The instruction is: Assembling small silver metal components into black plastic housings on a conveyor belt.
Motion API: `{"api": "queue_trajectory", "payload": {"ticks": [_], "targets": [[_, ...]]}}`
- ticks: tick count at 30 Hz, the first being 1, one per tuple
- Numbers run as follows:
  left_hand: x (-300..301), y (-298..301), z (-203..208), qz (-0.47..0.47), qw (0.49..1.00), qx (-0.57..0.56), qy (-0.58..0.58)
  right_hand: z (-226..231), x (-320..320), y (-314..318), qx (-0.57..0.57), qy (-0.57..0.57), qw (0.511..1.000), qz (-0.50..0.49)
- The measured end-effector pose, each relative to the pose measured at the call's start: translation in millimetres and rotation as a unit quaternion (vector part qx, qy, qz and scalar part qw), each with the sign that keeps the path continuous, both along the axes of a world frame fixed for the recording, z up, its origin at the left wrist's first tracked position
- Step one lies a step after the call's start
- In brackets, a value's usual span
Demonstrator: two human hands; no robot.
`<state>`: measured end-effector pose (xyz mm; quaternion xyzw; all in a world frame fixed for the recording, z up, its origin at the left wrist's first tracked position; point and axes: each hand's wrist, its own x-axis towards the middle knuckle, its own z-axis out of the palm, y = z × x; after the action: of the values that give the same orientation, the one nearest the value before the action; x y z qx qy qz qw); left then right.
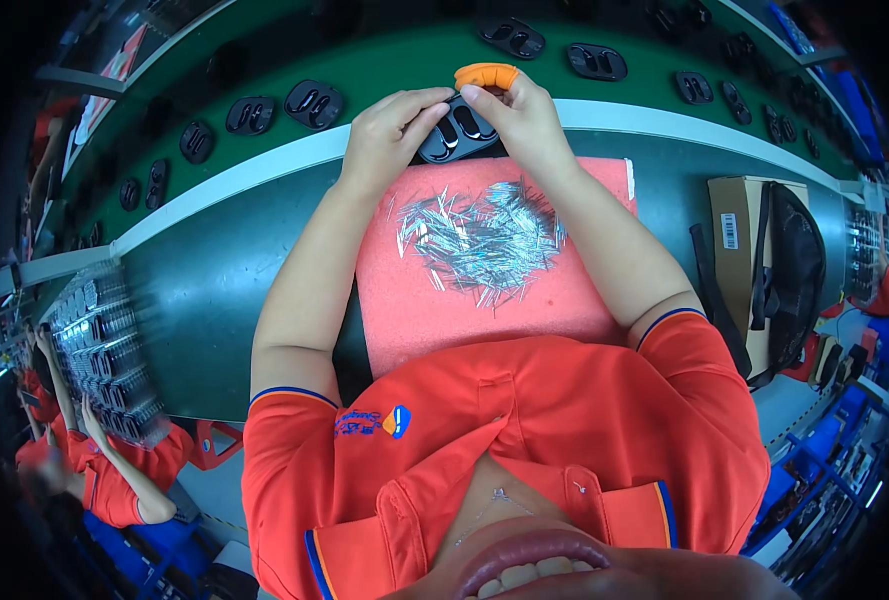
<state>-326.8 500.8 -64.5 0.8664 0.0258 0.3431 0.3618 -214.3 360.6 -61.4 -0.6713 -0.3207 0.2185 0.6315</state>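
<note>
Between my two hands is a black rounded plastic part with two long glossy shapes on its face, at the far edge of the workbench. My left hand pinches its left upper side with thumb and fingers. At its upper right, my right hand grips it, thumb pressed near the top edge. Orange finger covers sit on the curled fingers of the right hand. Whether a small pin is between these fingers is too small to tell. Just below lies a heap of thin silvery metal pins on a pink foam pad.
A green conveyor belt behind a pale rail carries several similar black parts. A cardboard box and a black bag stand at the right. Stacked clear trays are at the left, near another person.
</note>
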Motion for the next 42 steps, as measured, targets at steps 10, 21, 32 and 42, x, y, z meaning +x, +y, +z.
{"api": "queue_trajectory", "payload": {"ticks": [10,21,32,42], "targets": [[-5,13,-3,-0.037,0.998,-0.038,0.035,-2,-13,14,0.031,0.049,0.998,0.001],[-12,4,1,-0.071,0.993,-0.081,0.047,1,7,-10,-0.095,0.007,0.994,0.058],[-3,93,-51,0.204,0.971,0.099,0.081,3,-16,-3,-0.165,-0.229,0.954,0.1],[-13,78,-32,0.236,0.956,0.15,0.089,28,-61,-6,-0.177,-0.365,0.855,0.323]]}}
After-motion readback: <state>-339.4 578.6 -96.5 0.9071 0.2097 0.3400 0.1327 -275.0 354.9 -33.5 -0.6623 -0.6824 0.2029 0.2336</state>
